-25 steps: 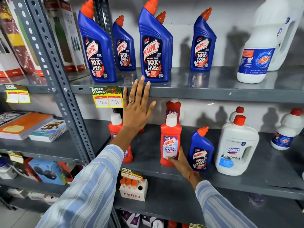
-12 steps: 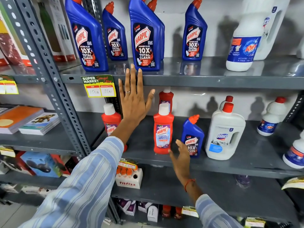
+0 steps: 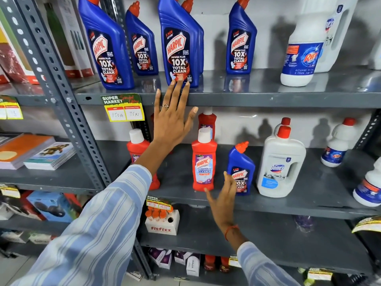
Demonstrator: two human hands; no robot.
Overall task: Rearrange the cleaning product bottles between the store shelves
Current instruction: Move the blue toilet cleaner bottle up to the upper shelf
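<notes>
Several large blue Harpic bottles stand on the upper shelf [image 3: 268,98]; the middle one [image 3: 179,44] is just above my left hand [image 3: 172,118]. That hand is raised, open, fingers spread, fingertips at the upper shelf's front edge by that bottle's base. On the middle shelf [image 3: 288,205] stand a red Harpic bathroom cleaner bottle [image 3: 204,162], a small blue Harpic bottle [image 3: 241,170] and a white Domex jug [image 3: 280,164]. My right hand [image 3: 223,201] is open, just below and between the red and small blue bottles, holding nothing.
A second red bottle [image 3: 137,145] is partly hidden behind my left arm; a third [image 3: 207,121] stands at the back. White Rin jugs [image 3: 303,50] sit upper right. A perforated steel upright [image 3: 61,96] divides the shelves; books [image 3: 37,153] lie left. A FitFizz box [image 3: 162,223] sits below.
My right hand has let go of the red bathroom cleaner bottle and drawn back, open. My left hand has stayed raised by the upper shelf edge.
</notes>
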